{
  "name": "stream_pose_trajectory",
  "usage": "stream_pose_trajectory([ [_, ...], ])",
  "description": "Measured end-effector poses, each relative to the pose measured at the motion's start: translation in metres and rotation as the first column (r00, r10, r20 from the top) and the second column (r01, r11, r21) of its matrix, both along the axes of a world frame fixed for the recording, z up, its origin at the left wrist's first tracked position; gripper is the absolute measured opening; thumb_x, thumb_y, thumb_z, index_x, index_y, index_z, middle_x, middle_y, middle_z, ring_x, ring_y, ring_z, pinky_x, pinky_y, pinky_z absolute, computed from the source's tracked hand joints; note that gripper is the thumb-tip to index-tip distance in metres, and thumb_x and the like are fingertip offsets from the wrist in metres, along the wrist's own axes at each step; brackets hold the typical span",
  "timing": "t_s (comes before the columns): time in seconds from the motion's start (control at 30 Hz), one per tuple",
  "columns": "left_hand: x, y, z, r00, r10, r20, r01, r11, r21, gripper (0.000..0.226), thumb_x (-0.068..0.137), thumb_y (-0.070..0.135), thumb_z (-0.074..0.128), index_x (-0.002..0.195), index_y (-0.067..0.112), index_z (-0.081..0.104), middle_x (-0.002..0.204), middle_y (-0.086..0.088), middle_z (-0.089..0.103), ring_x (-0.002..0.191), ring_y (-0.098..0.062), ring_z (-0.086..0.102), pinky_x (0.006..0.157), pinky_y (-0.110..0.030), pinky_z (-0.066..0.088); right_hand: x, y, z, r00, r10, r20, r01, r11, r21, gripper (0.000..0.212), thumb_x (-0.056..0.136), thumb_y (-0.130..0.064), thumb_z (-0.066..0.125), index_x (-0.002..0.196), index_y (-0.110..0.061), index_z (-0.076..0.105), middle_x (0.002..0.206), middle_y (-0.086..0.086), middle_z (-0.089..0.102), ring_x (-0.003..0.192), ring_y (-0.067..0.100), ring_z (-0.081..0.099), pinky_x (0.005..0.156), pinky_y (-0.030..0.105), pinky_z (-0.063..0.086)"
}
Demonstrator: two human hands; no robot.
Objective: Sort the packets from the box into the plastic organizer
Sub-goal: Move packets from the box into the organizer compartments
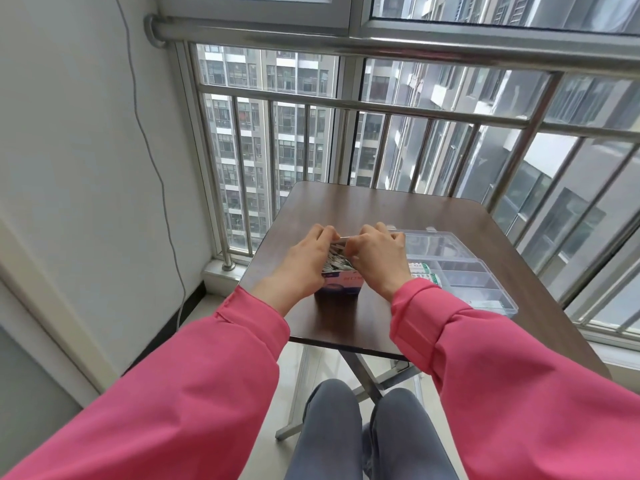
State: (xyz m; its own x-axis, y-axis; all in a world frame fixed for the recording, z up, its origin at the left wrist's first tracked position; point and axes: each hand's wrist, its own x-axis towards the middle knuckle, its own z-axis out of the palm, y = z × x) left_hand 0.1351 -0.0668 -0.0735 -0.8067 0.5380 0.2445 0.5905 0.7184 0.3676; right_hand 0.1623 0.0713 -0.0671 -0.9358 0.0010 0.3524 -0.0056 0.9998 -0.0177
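Beyond the steel window railing stand apartment towers; on this side a small dark wooden table carries the work. Both hands meet over the open cardboard box — the left hand curls over its left side, the right hand over its right, and their fingertips pinch a thin packet lifted just above the crowded packets in the box. Just beyond the right hand's knuckles lies the clear plastic organizer, lid open. A few packets in the organizer fill the compartments nearest the fingers, while the others look empty — so I judge the sorting barely begun, with most packets left.
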Motion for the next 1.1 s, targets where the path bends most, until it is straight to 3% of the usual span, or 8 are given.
stream_pose_trajectory([
  [0.2, -0.011, -0.001, -0.002, 0.999, 0.001, 0.039, -0.002, 0.999, 0.033, 0.062, 0.071, 0.005, 0.074, 0.124, 0.013, 0.043, 0.124, -0.005, 0.042, 0.111, -0.027, 0.052, 0.093, -0.038, 0.043, 0.000, 0.006, 0.006, 0.993, 0.096, -0.067, -0.115, 0.914, -0.389, 0.004, 0.091, -0.010, 0.048, 0.093, -0.008, 0.050, 0.094, 0.013, 0.060, 0.087, 0.030, 0.053, 0.071, 0.037, 0.040],
  [0.33, -0.020, 0.002, 0.005, 0.996, -0.001, 0.085, 0.001, 1.000, 0.005, 0.067, 0.073, 0.000, 0.070, 0.132, 0.011, 0.041, 0.131, -0.007, 0.042, 0.120, -0.025, 0.047, 0.098, -0.031, 0.039, -0.002, 0.018, 0.019, 0.988, 0.056, -0.147, -0.122, 0.864, -0.488, 0.006, 0.093, -0.004, 0.046, 0.092, -0.004, 0.052, 0.089, 0.016, 0.065, 0.079, 0.029, 0.057, 0.063, 0.033, 0.042],
  [0.5, -0.034, 0.006, 0.011, 0.987, 0.051, 0.149, -0.042, 0.997, -0.067, 0.074, 0.075, -0.002, 0.070, 0.140, 0.009, 0.037, 0.137, -0.009, 0.040, 0.128, -0.026, 0.039, 0.102, -0.028, 0.033, -0.010, 0.035, 0.018, 0.986, -0.035, -0.165, -0.083, 0.750, -0.657, 0.010, 0.091, -0.004, 0.051, 0.083, -0.009, 0.049, 0.086, 0.018, 0.067, 0.078, 0.034, 0.066, 0.064, 0.047, 0.055],
  [0.63, -0.048, 0.005, 0.019, 0.983, 0.063, 0.174, -0.034, 0.986, -0.163, 0.077, 0.077, -0.004, 0.067, 0.144, 0.010, 0.032, 0.141, -0.008, 0.038, 0.131, -0.025, 0.036, 0.106, -0.032, 0.034, -0.012, 0.043, 0.022, 0.987, -0.091, -0.129, -0.062, 0.530, -0.846, 0.017, 0.092, -0.003, 0.054, 0.078, -0.010, 0.047, 0.090, 0.020, 0.065, 0.069, 0.027, 0.067, 0.049, 0.023, 0.055],
  [0.77, -0.045, 0.012, 0.017, 0.993, 0.034, 0.111, -0.011, 0.979, -0.202, 0.079, 0.080, 0.007, 0.064, 0.148, 0.013, 0.023, 0.153, -0.007, 0.025, 0.142, -0.023, 0.019, 0.115, -0.035, 0.017, -0.005, 0.049, 0.022, 0.991, -0.100, -0.094, -0.062, 0.280, -0.958, 0.021, 0.090, 0.003, 0.053, 0.076, -0.011, 0.048, 0.083, 0.015, 0.063, 0.061, 0.020, 0.065, 0.050, 0.020, 0.054],
  [0.83, -0.034, 0.024, 0.018, 0.998, 0.005, 0.067, -0.006, 1.000, 0.002, 0.067, 0.082, 0.006, 0.056, 0.144, 0.012, 0.032, 0.152, -0.006, 0.029, 0.143, -0.020, 0.020, 0.114, -0.028, 0.013, 0.002, 0.055, 0.020, 0.992, -0.091, -0.092, -0.072, 0.202, -0.977, 0.021, 0.090, 0.003, 0.054, 0.076, -0.011, 0.048, 0.077, 0.011, 0.062, 0.055, 0.015, 0.065, 0.051, 0.019, 0.054],
  [0.97, -0.010, 0.050, 0.030, 0.998, 0.039, 0.044, -0.055, 0.886, 0.461, 0.031, 0.095, 0.016, 0.041, 0.113, 0.006, 0.064, 0.115, -0.010, 0.061, 0.108, -0.022, 0.055, 0.080, -0.019, 0.033, 0.015, 0.067, 0.021, 0.995, -0.012, -0.104, -0.100, 0.185, -0.978, 0.022, 0.091, 0.001, 0.054, 0.077, -0.015, 0.049, 0.075, 0.005, 0.065, 0.053, 0.005, 0.066, 0.053, 0.016, 0.049],
  [1.1, 0.006, 0.071, 0.036, 0.874, -0.248, 0.418, -0.065, 0.793, 0.606, 0.035, 0.102, 0.030, 0.036, 0.106, 0.005, 0.061, 0.096, -0.013, 0.067, 0.072, -0.020, 0.063, 0.062, -0.024, 0.047, 0.027, 0.082, 0.023, 0.992, 0.031, -0.125, -0.129, 0.163, -0.978, 0.019, 0.092, 0.000, 0.052, 0.079, -0.014, 0.052, 0.076, 0.004, 0.066, 0.058, 0.006, 0.067, 0.056, 0.017, 0.049],
])
